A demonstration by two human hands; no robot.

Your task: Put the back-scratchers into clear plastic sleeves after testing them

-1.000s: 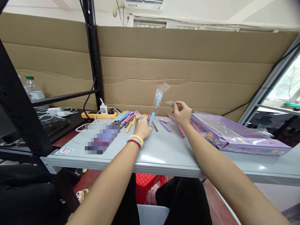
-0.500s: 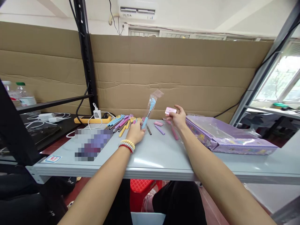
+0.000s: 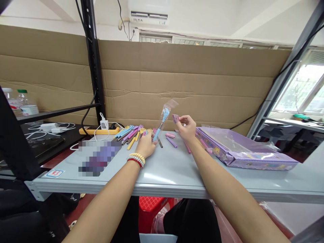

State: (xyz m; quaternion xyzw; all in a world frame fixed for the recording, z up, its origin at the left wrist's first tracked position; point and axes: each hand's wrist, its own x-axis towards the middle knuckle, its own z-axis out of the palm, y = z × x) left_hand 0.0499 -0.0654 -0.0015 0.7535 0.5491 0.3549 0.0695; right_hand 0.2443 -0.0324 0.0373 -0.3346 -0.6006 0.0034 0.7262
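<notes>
While the left hand [image 3: 146, 145] is clamped around the lower end of a slim blue stick [image 3: 156, 135], the right hand [image 3: 186, 128] pinches a small, flat pink card [image 3: 175, 118] between thumb and fingertips, just to the right. The stick leans up and rightward above the far part of the table; its handle is smooth and rounded, its shaft shiny, and its blue head sits inside a thin, crinkled plastic sleeve [image 3: 171, 105]. Left of it lies a loose fan of similar sticks [image 3: 128, 131] in blue, purple and yellow, with toothed, claw-like heads. Between the hands, a smooth purple rod [image 3: 171, 142] and a small pink piece [image 3: 170, 135] lie on the glossy grey tabletop [image 3: 167, 172]. On the right rests a shallow, rectangular purple box [image 3: 263, 164] with printed sides. Creased brown cardboard [image 3: 189, 77] stands along the far side. Twisted, rope-like bands [image 3: 136, 158] ring the left wrist.
</notes>
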